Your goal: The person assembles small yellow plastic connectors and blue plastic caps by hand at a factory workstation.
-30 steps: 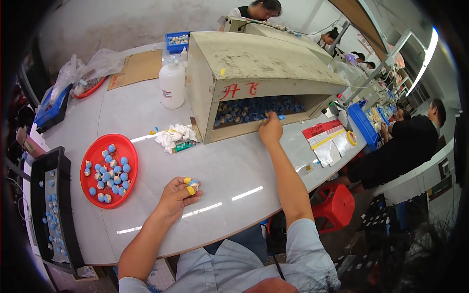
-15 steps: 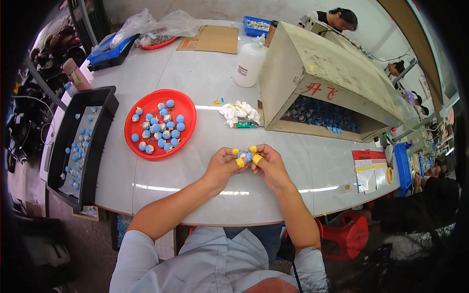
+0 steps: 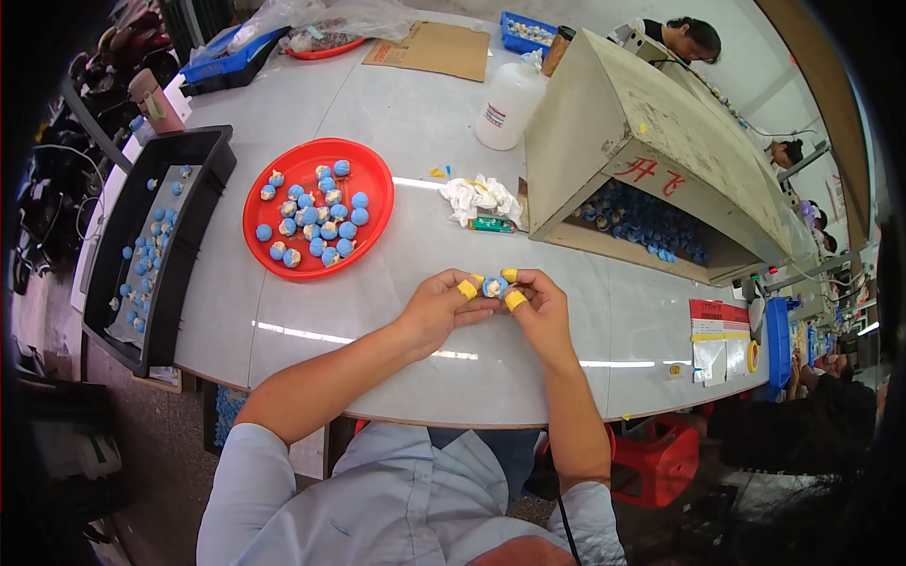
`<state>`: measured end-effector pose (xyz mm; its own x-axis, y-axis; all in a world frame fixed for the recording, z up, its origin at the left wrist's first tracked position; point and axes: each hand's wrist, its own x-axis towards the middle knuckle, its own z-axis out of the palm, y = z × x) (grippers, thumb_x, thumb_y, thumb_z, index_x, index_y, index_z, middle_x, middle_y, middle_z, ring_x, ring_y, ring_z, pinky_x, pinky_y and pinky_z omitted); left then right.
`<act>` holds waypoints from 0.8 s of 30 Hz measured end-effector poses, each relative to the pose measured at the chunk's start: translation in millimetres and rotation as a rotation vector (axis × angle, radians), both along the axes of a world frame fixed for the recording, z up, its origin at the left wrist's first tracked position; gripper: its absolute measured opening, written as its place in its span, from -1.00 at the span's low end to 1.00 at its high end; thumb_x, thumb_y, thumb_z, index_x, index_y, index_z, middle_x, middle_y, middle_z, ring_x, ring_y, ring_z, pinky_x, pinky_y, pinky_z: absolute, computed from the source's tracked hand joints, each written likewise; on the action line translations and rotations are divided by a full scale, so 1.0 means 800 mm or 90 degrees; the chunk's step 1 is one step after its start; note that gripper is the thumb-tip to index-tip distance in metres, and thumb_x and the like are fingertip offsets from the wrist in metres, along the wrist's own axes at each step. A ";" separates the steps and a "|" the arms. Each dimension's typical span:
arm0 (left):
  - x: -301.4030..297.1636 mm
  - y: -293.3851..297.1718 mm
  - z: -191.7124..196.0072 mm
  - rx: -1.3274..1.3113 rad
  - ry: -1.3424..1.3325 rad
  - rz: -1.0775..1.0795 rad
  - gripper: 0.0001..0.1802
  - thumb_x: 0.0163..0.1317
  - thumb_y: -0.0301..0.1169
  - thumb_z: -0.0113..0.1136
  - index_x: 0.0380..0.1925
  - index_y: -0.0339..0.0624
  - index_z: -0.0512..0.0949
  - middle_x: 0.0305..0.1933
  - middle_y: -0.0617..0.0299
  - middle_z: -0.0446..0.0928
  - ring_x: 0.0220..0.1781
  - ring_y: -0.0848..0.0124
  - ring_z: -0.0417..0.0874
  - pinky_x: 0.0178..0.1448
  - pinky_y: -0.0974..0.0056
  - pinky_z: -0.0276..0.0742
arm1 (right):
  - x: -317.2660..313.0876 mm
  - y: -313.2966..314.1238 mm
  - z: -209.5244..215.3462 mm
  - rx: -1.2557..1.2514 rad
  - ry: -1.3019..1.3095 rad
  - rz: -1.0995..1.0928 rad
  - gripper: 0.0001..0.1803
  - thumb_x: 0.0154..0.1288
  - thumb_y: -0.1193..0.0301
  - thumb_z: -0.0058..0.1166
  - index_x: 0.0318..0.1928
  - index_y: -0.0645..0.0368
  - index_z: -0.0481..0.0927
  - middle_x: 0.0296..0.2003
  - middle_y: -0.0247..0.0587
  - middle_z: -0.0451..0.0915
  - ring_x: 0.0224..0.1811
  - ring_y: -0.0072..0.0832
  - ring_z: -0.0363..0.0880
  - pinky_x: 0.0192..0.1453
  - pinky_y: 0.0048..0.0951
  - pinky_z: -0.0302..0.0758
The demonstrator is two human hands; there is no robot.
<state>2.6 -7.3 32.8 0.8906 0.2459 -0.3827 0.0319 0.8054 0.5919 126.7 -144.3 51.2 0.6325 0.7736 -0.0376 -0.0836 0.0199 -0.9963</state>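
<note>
Between my two hands is a small round blue and cream piece point(image 3: 494, 288), held above the table near its front edge. My left hand point(image 3: 442, 307) pinches it from the left and my right hand point(image 3: 540, 307) from the right. Yellow tape wraps the thumb and index fingertips of both hands. To the left, a round red tray point(image 3: 385, 222) carries several similar blue and cream balls. More of these lie in a long black tray point(image 3: 168, 283) at the table's left edge.
A wooden box point(image 3: 613, 113) with blue pieces inside stands at right, beside a white bottle point(image 3: 510, 106). Crumpled tissue point(image 3: 479, 196) and a green tube point(image 3: 492, 224) lie ahead of my hands. Cardboard point(image 3: 429, 52) lies farther back. A red stool point(image 3: 658, 462) is below; co-workers sit at far right.
The piece has been turned, so its cream side now faces up between my fingers. My view has shifted slightly; both hands still hold the piece.
</note>
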 end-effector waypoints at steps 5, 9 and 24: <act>0.000 0.002 -0.007 0.007 -0.028 -0.048 -0.79 0.41 -0.41 0.09 -0.01 -0.21 0.44 0.03 0.13 0.55 0.08 0.29 0.64 0.10 0.30 0.64 | 0.005 -0.008 0.007 -0.008 -0.004 0.038 -0.74 0.26 0.65 0.08 -0.03 0.33 0.52 -0.16 -0.29 0.59 -0.16 -0.63 0.55 -0.04 -0.59 0.50; 0.001 0.001 -0.011 0.002 -0.030 -0.057 -0.73 0.39 -0.40 0.14 0.03 -0.22 0.45 0.01 0.15 0.56 0.05 0.32 0.65 0.10 0.30 0.64 | 0.007 -0.009 0.000 0.034 -0.081 0.049 -0.75 0.22 0.66 0.10 -0.07 0.30 0.53 -0.15 -0.30 0.57 -0.17 -0.63 0.54 -0.07 -0.57 0.48; -0.001 -0.002 -0.006 0.057 -0.038 -0.047 -0.73 0.32 -0.42 0.23 -0.02 -0.25 0.50 -0.03 0.15 0.59 0.01 0.32 0.65 0.07 0.33 0.59 | 0.003 -0.005 0.000 0.037 -0.251 0.038 -0.76 0.13 0.70 0.13 -0.15 0.28 0.56 -0.16 -0.27 0.52 -0.27 -0.64 0.47 -0.19 -0.60 0.41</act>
